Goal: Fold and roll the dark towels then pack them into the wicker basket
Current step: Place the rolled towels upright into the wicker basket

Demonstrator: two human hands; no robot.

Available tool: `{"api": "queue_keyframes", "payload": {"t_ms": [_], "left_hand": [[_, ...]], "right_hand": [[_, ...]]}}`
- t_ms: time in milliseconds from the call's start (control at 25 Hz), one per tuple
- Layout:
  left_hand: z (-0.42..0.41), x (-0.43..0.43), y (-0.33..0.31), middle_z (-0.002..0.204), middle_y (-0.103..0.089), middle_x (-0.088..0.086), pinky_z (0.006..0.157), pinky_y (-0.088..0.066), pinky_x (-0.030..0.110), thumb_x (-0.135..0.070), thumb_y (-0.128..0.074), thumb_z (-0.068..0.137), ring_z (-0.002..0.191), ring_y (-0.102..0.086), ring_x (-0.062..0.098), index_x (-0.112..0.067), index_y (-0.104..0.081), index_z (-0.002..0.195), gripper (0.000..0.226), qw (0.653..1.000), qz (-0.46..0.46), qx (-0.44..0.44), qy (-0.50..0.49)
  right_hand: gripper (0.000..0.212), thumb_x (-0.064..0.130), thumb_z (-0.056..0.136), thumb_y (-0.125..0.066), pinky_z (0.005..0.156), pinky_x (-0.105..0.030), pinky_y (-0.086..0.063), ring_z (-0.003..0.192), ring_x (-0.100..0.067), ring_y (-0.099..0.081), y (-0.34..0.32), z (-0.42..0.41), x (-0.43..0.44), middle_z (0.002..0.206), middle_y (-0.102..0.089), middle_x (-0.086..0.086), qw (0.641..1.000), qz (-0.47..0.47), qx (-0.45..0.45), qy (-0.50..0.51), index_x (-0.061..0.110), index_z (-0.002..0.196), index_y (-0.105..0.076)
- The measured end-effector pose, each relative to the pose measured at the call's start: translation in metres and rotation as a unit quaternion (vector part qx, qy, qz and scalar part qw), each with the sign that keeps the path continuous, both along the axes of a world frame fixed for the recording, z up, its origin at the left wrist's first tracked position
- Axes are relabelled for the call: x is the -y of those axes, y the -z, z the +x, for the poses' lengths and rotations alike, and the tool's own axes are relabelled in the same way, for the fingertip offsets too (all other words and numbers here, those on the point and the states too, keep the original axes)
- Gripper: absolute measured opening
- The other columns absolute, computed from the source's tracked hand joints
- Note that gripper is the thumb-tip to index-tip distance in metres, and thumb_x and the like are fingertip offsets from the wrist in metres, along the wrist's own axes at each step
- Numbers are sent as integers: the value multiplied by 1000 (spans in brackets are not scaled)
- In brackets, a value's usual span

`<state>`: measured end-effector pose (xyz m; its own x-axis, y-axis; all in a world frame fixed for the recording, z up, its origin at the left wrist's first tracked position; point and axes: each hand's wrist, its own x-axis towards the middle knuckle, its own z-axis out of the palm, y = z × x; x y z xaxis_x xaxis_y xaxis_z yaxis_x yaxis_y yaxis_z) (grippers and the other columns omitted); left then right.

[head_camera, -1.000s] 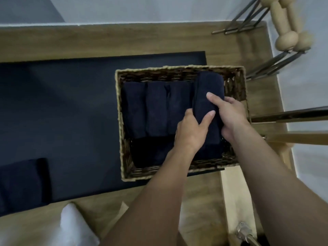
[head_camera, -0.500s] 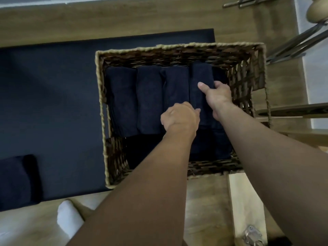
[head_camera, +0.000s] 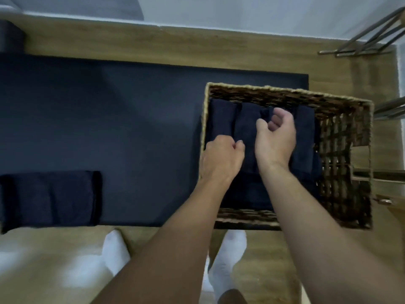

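A wicker basket (head_camera: 285, 91) stands on the right end of a dark mat (head_camera: 131, 110). Inside it, several rolled dark towels (head_camera: 221, 121) lie side by side; the rightmost roll (head_camera: 303, 137) shows beside my right wrist. Just over the basket's left rim my left hand (head_camera: 221, 159) hovers, its fingers curled closed and holding nothing. My right hand (head_camera: 276, 139) is above the middle rolls, fingers loosely bent and apart from the thumb, empty. It hides part of the middle rolls. A folded dark towel (head_camera: 50, 196) lies on the mat at the near left.
The mat lies on a wooden floor. My feet in white socks (head_camera: 115, 249) stand at the mat's near edge. Metal legs of a stand (head_camera: 361, 40) reach in at the top right, and more rods sit right of the basket. A dark object (head_camera: 11, 38) is at the far left.
Both hands have let go of the rightmost roll, which now sits in the basket. They have drawn back and leftward, and the view has swung left so the basket sits at the right.
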<state>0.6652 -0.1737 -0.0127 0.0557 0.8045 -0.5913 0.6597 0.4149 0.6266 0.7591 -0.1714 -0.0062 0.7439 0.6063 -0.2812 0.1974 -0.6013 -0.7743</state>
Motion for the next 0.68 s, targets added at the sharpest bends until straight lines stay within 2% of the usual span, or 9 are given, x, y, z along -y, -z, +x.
{"api": "queue_keyframes", "payload": {"t_ms": [80,160,280,360,440,520,680], "left_hand": [[-52,-4,-12,70,-67,2,65,-56,36,-41,-53,95,66,-65,23,-17,-60,68,37,998,19,-16,-53],[-118,-6,-17,77,-67,2,67,-55,36,-43,-52,96,74,-65,23,-19,-63,77,34,994,23,-38,-99],[-220,3,-7,89,-70,5,74,-57,40,-41,-49,98,83,-67,26,-18,-67,93,29,985,4,-65,-162],[-282,15,8,93,-70,4,72,-53,34,-39,-50,97,87,-66,25,-19,-67,98,26,974,-27,-88,-206],[-336,30,27,98,-69,4,72,-46,31,-38,-52,95,92,-64,25,-20,-65,97,23,963,-59,-115,-238],[-388,45,53,101,-68,4,74,-43,30,-35,-55,94,96,-63,25,-21,-63,94,16,952,-84,-135,-262],[-475,69,107,111,-64,7,92,-50,37,-27,-57,94,103,-61,25,-15,-64,105,18,932,-70,-163,-316]], "right_hand": [[31,19,93,-61,92,-18,-46,103,-2,-57,-18,-70,3,117,-58,6,998,49,-31,-37,23,123,-55],[27,18,93,-61,87,-16,-48,94,0,-60,-25,-147,7,109,-62,4,992,51,-85,-79,21,120,-58],[23,21,95,-61,86,-20,-50,89,-1,-60,-14,-251,12,100,-65,6,973,-15,-172,-153,19,117,-60],[24,24,95,-61,86,-20,-50,87,1,-60,4,-305,17,96,-63,10,957,-61,-189,-211,18,118,-60],[26,26,95,-61,82,-16,-47,83,2,-58,26,-349,21,93,-62,12,940,-97,-186,-268,16,119,-60],[28,27,95,-62,80,-15,-43,88,-4,-59,56,-387,25,99,-63,7,923,-142,-171,-314,16,121,-59],[33,25,93,-64,88,-20,-39,109,-18,-57,123,-435,24,123,-57,-5,891,-213,-61,-396,17,125,-57]]}}
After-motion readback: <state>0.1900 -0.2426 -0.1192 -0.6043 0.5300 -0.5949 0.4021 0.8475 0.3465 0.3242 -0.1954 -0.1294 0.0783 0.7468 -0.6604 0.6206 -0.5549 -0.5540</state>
